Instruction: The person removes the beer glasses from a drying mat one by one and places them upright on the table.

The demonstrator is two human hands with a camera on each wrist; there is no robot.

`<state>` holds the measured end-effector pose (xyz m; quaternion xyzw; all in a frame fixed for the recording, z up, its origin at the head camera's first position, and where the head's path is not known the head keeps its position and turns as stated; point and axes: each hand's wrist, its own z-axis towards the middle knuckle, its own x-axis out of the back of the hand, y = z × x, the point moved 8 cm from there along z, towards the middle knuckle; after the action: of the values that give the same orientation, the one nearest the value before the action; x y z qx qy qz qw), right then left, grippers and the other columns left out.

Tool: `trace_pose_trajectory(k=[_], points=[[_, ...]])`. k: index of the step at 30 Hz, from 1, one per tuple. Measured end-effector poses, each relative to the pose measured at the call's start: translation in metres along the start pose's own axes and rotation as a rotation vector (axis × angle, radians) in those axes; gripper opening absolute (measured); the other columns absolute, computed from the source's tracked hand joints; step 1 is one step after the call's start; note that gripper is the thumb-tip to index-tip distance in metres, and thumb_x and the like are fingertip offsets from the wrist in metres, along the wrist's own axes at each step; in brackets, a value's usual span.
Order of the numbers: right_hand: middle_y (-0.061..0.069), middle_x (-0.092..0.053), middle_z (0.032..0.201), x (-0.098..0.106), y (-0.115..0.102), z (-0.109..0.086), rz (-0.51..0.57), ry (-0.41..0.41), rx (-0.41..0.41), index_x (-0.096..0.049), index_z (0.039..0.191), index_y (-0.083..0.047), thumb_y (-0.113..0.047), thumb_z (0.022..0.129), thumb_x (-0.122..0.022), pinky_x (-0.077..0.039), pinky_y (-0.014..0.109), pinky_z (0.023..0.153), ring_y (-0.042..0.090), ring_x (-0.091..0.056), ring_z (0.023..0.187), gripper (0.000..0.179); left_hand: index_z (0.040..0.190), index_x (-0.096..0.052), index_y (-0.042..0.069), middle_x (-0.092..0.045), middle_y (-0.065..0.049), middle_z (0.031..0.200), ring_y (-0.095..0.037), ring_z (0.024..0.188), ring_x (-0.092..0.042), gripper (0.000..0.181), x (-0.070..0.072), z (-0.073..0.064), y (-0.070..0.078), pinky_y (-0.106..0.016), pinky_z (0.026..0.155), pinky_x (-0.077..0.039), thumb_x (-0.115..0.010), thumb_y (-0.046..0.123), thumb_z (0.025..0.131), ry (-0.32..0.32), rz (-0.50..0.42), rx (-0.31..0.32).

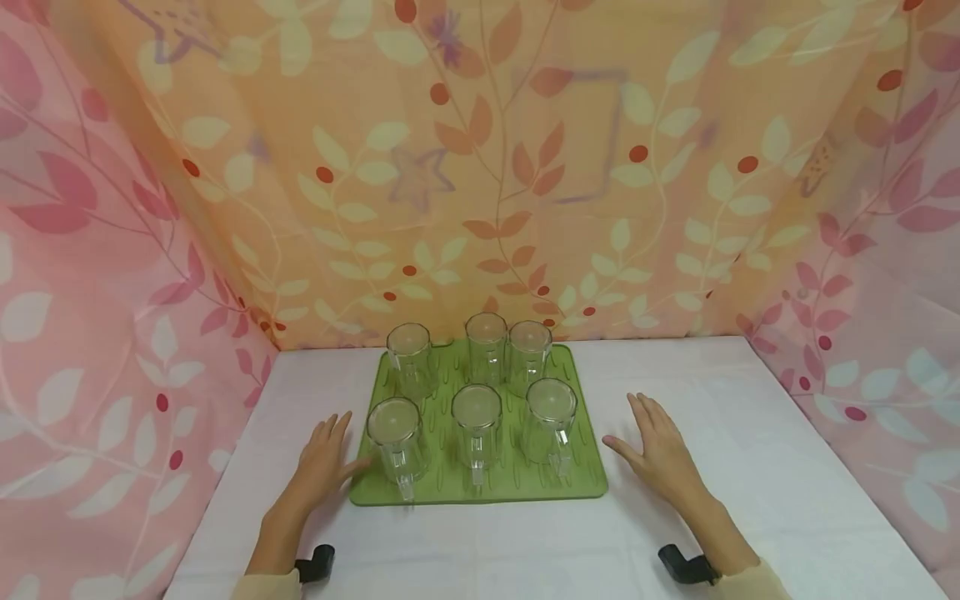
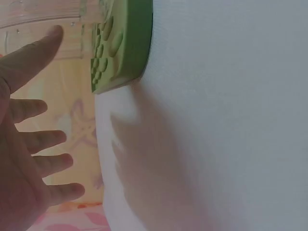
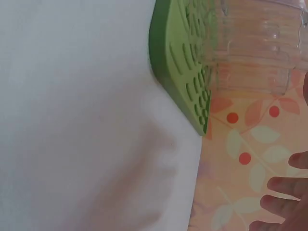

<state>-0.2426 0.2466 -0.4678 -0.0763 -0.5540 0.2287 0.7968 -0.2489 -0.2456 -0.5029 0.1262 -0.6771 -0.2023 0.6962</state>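
Observation:
Several clear glass mugs stand on a green ridged mat (image 1: 442,492) in the head view, in a back row and a front row. Beside the mat's left edge is my left hand (image 1: 322,458), fingers spread, its thumb pointing toward the front-left mug (image 1: 395,429). The left wrist view also shows this hand (image 2: 19,159) holding nothing. On the opposite side, my right hand (image 1: 660,454) hovers with fingers extended and nothing in it, apart from the front-right mug (image 1: 551,417). Between those two mugs is the front-middle mug (image 1: 477,425). Handles of the front mugs face me.
A white cloth (image 1: 510,550) covers the table. Behind it hangs an orange leaf-patterned curtain (image 1: 480,192), with pink patterned cloth (image 1: 90,333) at both sides. A black device (image 1: 318,564) is worn at each wrist.

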Motion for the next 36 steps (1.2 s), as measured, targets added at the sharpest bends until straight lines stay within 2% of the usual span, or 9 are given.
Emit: trace_pose_trajectory(k=[5,10,14,20,22,25,27,32,36], points=[[0.026,-0.048,0.14,0.003,-0.013,-0.004,0.07,0.049,0.058,-0.044,0.141,0.002,-0.033,0.082,-0.076,-0.04,0.063,0.103,0.044,-0.044,0.129,0.076,0.147,-0.027,-0.008,-0.027,-0.042,0.147,-0.061,0.136,-0.022,0.091,-0.003,-0.004,-0.003,-0.074,0.108,-0.024,-0.08,0.021,0.079,-0.052,-0.072,0.005],[0.021,-0.056,0.135,0.004,-0.025,-0.01,0.148,0.117,0.105,-0.051,0.137,0.0,-0.021,0.077,-0.081,-0.042,0.055,0.1,0.04,-0.052,0.124,0.071,0.15,-0.022,-0.005,-0.023,-0.038,0.151,-0.056,0.14,-0.018,0.096,-0.007,-0.009,0.0,-0.069,0.113,-0.021,-0.08,0.009,0.075,-0.149,-0.186,0.004],[0.019,-0.06,0.131,0.002,-0.033,-0.016,0.198,0.139,0.114,-0.054,0.135,-0.001,-0.017,0.075,-0.082,-0.042,0.047,0.099,0.037,-0.056,0.121,0.069,0.151,-0.02,-0.006,-0.02,-0.038,0.153,-0.056,0.141,-0.015,0.104,-0.011,-0.014,0.004,-0.069,0.114,-0.017,-0.084,0.01,0.07,-0.211,-0.242,0.025],[0.015,-0.065,0.126,-0.007,-0.044,-0.021,0.297,0.124,0.123,-0.058,0.131,-0.001,-0.012,0.075,-0.082,-0.046,0.013,0.098,0.031,-0.06,0.116,0.062,0.15,-0.021,-0.007,-0.021,-0.039,0.152,-0.057,0.14,-0.017,0.109,-0.017,-0.02,0.005,-0.068,0.114,-0.017,-0.087,0.018,0.066,-0.224,-0.252,0.053],[0.015,-0.067,0.123,-0.011,-0.047,-0.022,0.345,0.116,0.131,-0.06,0.129,0.001,-0.009,0.074,-0.082,-0.051,0.014,0.093,0.031,-0.062,0.113,0.06,0.149,-0.022,-0.009,-0.023,-0.039,0.151,-0.057,0.14,-0.019,0.109,-0.019,-0.021,0.006,-0.067,0.114,-0.019,-0.087,0.019,0.066,-0.22,-0.245,0.052],[0.015,-0.07,0.116,-0.017,-0.052,-0.025,0.396,0.108,0.135,-0.061,0.125,0.004,-0.007,0.074,-0.081,-0.059,0.027,0.083,0.028,-0.066,0.105,0.056,0.147,-0.024,-0.011,-0.026,-0.039,0.15,-0.056,0.139,-0.022,0.108,-0.021,-0.023,0.007,-0.066,0.114,-0.021,-0.088,0.019,0.065,-0.212,-0.228,0.052],[0.014,-0.071,0.112,-0.021,-0.055,-0.027,0.431,0.105,0.13,-0.062,0.123,0.005,-0.006,0.074,-0.081,-0.06,0.031,0.081,0.025,-0.069,0.1,0.054,0.147,-0.025,-0.012,-0.028,-0.038,0.149,-0.056,0.139,-0.024,0.108,-0.022,-0.024,0.007,-0.066,0.114,-0.023,-0.088,0.018,0.064,-0.207,-0.222,0.054],[0.013,-0.073,0.106,-0.029,-0.06,-0.03,0.525,0.109,0.115,-0.065,0.118,0.006,-0.003,0.074,-0.08,-0.058,0.022,0.082,0.021,-0.071,0.093,0.048,0.145,-0.028,-0.014,-0.032,-0.037,0.148,-0.056,0.138,-0.028,0.108,-0.023,-0.024,0.008,-0.065,0.114,-0.025,-0.09,0.017,0.062,-0.194,-0.205,0.051],[0.016,-0.073,0.101,-0.032,-0.065,-0.032,0.597,0.133,0.127,-0.066,0.114,0.008,0.002,0.074,-0.079,-0.059,0.024,0.079,0.019,-0.072,0.087,0.043,0.144,-0.031,-0.014,-0.037,-0.036,0.146,-0.055,0.136,-0.031,0.107,-0.024,-0.023,0.008,-0.064,0.113,-0.026,-0.09,0.017,0.061,-0.181,-0.187,0.043]])
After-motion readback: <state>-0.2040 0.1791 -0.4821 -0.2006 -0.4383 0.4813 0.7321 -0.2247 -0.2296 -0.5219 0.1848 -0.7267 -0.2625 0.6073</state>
